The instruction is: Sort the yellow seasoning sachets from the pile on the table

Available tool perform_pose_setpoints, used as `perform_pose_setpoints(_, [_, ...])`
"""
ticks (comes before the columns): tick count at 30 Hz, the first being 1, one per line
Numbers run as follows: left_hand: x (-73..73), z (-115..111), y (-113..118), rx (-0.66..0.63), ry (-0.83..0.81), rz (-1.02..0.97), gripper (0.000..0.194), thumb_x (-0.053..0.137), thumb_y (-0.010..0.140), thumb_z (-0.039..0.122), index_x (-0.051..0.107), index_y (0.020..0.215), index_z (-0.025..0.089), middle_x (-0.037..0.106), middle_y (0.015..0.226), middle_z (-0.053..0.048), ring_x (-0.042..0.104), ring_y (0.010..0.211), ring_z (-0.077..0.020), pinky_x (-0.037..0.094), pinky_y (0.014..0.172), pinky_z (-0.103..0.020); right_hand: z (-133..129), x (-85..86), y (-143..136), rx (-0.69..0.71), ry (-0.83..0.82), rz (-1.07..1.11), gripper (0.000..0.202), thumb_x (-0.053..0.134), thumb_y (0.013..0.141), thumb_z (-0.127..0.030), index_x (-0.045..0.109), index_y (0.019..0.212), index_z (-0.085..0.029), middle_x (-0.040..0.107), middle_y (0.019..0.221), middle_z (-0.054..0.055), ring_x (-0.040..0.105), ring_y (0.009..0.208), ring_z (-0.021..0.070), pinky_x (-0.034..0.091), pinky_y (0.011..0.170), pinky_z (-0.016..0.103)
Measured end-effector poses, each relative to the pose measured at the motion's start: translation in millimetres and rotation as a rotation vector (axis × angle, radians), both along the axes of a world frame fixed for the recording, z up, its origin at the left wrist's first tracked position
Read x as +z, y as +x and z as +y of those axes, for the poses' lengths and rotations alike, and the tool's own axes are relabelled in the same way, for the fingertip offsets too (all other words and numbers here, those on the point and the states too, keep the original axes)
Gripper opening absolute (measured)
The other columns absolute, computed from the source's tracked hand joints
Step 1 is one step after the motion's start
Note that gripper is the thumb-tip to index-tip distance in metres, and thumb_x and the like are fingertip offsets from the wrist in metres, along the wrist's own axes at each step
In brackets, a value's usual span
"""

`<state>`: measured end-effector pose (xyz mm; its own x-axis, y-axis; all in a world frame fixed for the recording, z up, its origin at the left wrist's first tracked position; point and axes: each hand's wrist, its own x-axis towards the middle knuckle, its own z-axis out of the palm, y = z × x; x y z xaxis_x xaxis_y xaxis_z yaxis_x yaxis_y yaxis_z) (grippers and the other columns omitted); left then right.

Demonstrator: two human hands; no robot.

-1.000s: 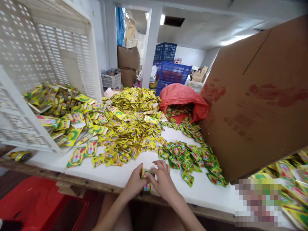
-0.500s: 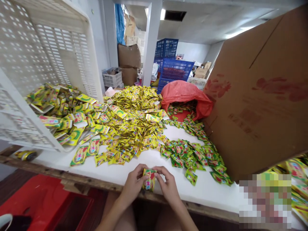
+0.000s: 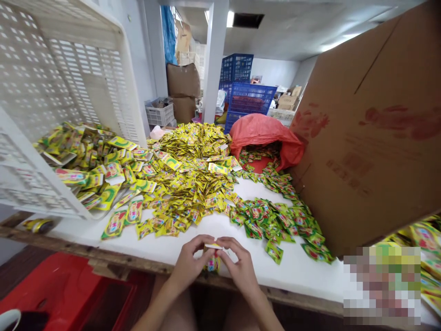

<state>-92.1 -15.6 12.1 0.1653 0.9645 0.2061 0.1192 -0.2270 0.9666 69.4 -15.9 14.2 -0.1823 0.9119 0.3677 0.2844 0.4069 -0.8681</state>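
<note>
Close to the table's front edge, my left hand and my right hand hold one small printed carton between them. Fingers and thumbs of both hands are closed on its upper end, where a pale flap shows. The carton is yellow and green with red and colourful lettering, and my fingers hide part of it. Beyond my hands lies a big heap of yellow sachets. To its right spreads a pile of green sachets. Two cartons rest flat on the table to the left.
A white plastic crate lies on its side at left, cartons spilling out. A red bag opens toward me, with green sachets inside. A large cardboard box leans at right. Below the table at left is a red stool.
The carton's top has shifted in my fingers; a pale flap now shows at its upper end, and my fingertips have come closer together. The heaps have not moved.
</note>
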Motion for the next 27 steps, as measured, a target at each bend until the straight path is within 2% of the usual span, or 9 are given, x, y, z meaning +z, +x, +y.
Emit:
perform_pose_setpoints(6, [2.1, 3, 4, 0.103, 0.003, 0.032, 0.017, 0.054, 0.076, 0.025, 0.065, 0.087, 0.017, 0.067, 0.084, -0.005, 0.060, 0.078, -0.0174, 0.046, 0.074, -0.027, 1, 1.0, -6, -0.112, -0.015, -0.061, 0.018, 0.051, 0.082, -0.030, 0.063, 0.088, -0.018, 0.064, 0.083, 0.005, 0.058, 0.075, 0.0171, 0.047, 0.068, 0.026])
perform_pose_setpoints(12, [6.5, 13, 7, 0.149, -0.030, 0.075, 0.021, 0.055, 0.076, 0.030, 0.067, 0.084, 0.016, 0.062, 0.064, -0.001, 0.053, 0.058, -0.0135, 0.042, 0.057, -0.023, 11, 8.6, -7, -0.105, -0.059, -0.081, 0.020, 0.049, 0.083, -0.033, 0.062, 0.079, -0.018, 0.064, 0.067, 0.001, 0.056, 0.061, 0.0145, 0.044, 0.058, 0.023])
perform_pose_setpoints(16, [0.1, 14, 3, 0.099, -0.079, -0.015, 0.022, 0.056, 0.076, 0.033, 0.068, 0.083, 0.016, 0.066, 0.070, -0.003, 0.058, 0.067, -0.0163, 0.045, 0.063, -0.024, 10, 7.8, -5, -0.093, -0.065, -0.060, 0.022, 0.049, 0.084, -0.034, 0.062, 0.078, -0.018, 0.065, 0.070, 0.002, 0.058, 0.064, 0.0154, 0.045, 0.060, 0.024])
perform_pose_setpoints(20, [-8.8, 10, -5, 0.039, -0.088, -0.061, 0.021, 0.058, 0.074, 0.032, 0.068, 0.084, 0.017, 0.069, 0.083, -0.005, 0.061, 0.080, -0.0192, 0.046, 0.075, -0.028, 2, -6.8, -7, -0.073, -0.086, 0.014, 0.021, 0.051, 0.082, -0.035, 0.063, 0.084, -0.018, 0.066, 0.083, 0.005, 0.060, 0.080, 0.0191, 0.048, 0.072, 0.028])
perform_pose_setpoints(23, [-11.1, 6, -6, 0.014, -0.068, -0.034, 0.020, 0.058, 0.074, 0.029, 0.068, 0.087, 0.017, 0.068, 0.086, -0.006, 0.061, 0.083, -0.0196, 0.046, 0.076, -0.029, -3, -17.3, -11, -0.058, -0.130, 0.061, 0.022, 0.053, 0.081, -0.035, 0.060, 0.095, -0.018, 0.065, 0.088, 0.006, 0.061, 0.082, 0.0194, 0.049, 0.075, 0.029])
perform_pose_setpoints(25, [-10.7, 4, -4, 0.002, -0.067, -0.041, 0.020, 0.057, 0.076, 0.029, 0.068, 0.087, 0.017, 0.067, 0.087, -0.007, 0.061, 0.084, -0.0196, 0.046, 0.078, -0.030, -7, -17.3, -8, -0.062, -0.135, 0.074, 0.023, 0.051, 0.083, -0.034, 0.059, 0.097, -0.018, 0.065, 0.092, 0.007, 0.061, 0.082, 0.0196, 0.049, 0.075, 0.030])
perform_pose_setpoints(27, [-9.8, 2, -3, 0.001, -0.073, -0.063, 0.025, 0.057, 0.077, 0.029, 0.064, 0.098, 0.018, 0.066, 0.094, -0.007, 0.060, 0.086, -0.0189, 0.046, 0.079, -0.030, -13, -12.1, 4, -0.111, -0.108, 0.050, 0.022, 0.048, 0.084, -0.034, 0.059, 0.096, -0.019, 0.064, 0.095, 0.007, 0.060, 0.087, 0.0209, 0.049, 0.077, 0.031])
